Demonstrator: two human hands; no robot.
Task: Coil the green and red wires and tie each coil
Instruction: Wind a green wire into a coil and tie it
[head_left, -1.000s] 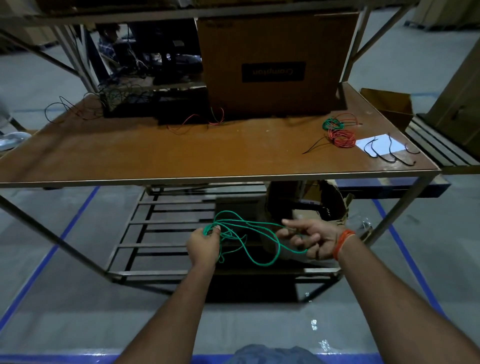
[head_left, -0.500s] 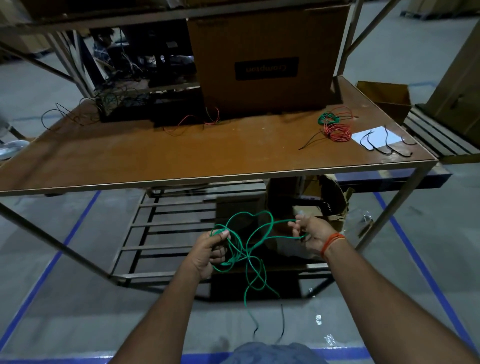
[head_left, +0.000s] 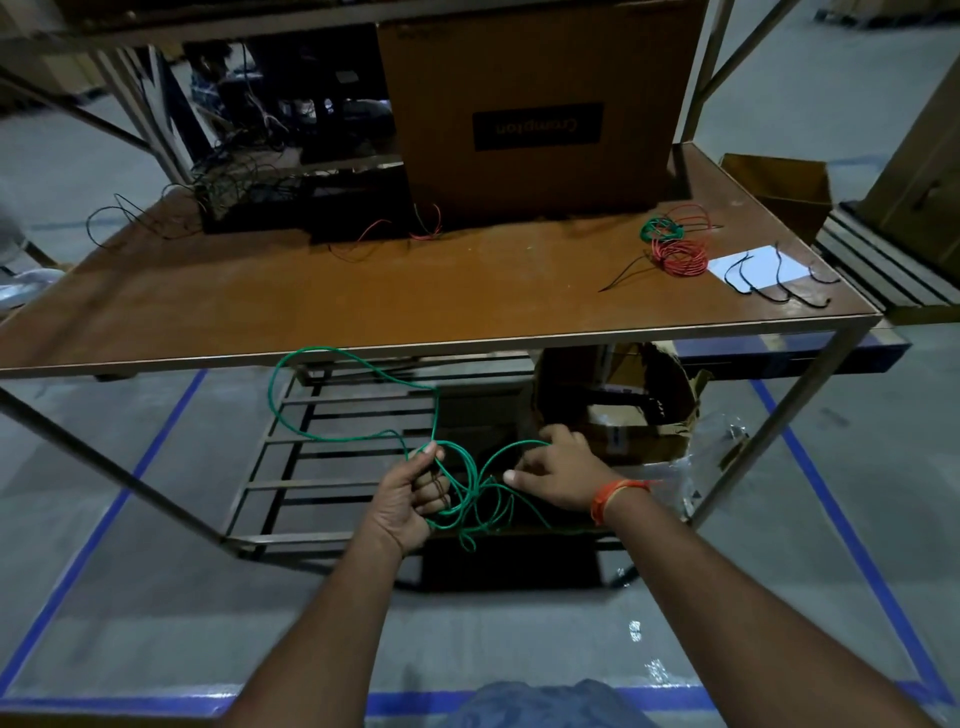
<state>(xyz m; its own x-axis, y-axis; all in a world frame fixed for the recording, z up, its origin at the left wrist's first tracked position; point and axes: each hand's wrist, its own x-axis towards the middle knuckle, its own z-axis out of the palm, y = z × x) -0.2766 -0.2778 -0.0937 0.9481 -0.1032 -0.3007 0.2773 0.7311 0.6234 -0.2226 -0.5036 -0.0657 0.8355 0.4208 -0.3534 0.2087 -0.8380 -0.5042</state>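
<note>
Green wire half-coiled below the counter edge

Left hand (head_left: 410, 499) clenched round a gathered bunch of green wire (head_left: 457, 488) — thumb tip pressed on top where the turns cross, fingers curled under them. The bundle sits in front of the person, lower than the counter (head_left: 363, 291), over the slatted lower shelf (head_left: 291, 467).

Right hand (head_left: 558, 475) just beside the bundle on its right side, fingers bent over a strand that arcs from the bunch towards it. It appears to pinch that strand, but the contact is under the knuckles; I cannot tell for certain.

Key relation: one big slack loop stands up and to the left of the left hand, rising to the counter's front edge, then drops back into the left grip. So the loose length lies above-left of the held bunch, while the free working hand is on the opposite, right side. My reading is that the loop needs drawing down into the coil, and the left hand is the nearer one to it.

Hard to make out — how many turns are in the bunch, and where the wire's free end is; a short tail hangs below the hand, dim against the dark shelf.

On the counter, far right: a red wire coil (head_left: 680, 257) touching a small green wire coil (head_left: 660, 228), with black ties (head_left: 779, 286) lying on and around a white sheet (head_left: 758, 265).
</note>
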